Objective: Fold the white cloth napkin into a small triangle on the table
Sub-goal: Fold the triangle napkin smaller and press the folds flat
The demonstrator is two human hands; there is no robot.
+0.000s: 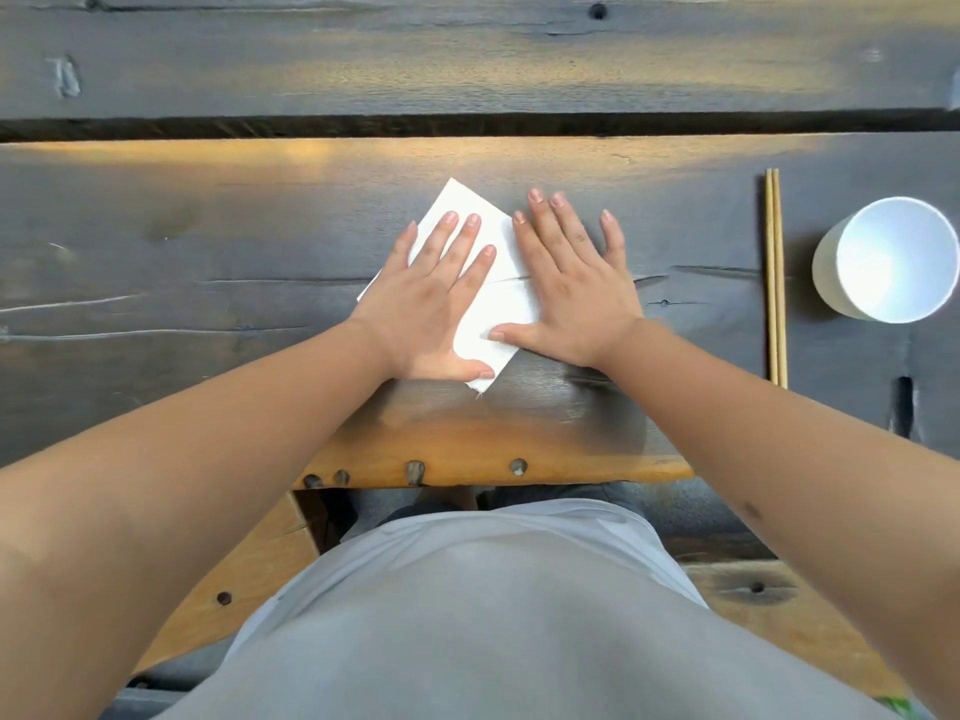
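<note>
A white cloth napkin [496, 314] lies folded flat on the dark wooden table [208, 252], turned at an angle so one corner points away and one points toward me. My left hand [431, 304] rests flat on its left half, fingers spread. My right hand [566, 288] lies flat over its right edge, thumb on the cloth and fingers partly on the bare wood. Both palms press down and neither grips the cloth. A fold line shows between the hands.
A pair of wooden chopsticks [775, 278] lies lengthwise to the right of my hands. Beyond them stands a white cup [888, 259]. A gap between planks [467, 126] runs across the far side. The table's near edge [493, 470] is just below my wrists.
</note>
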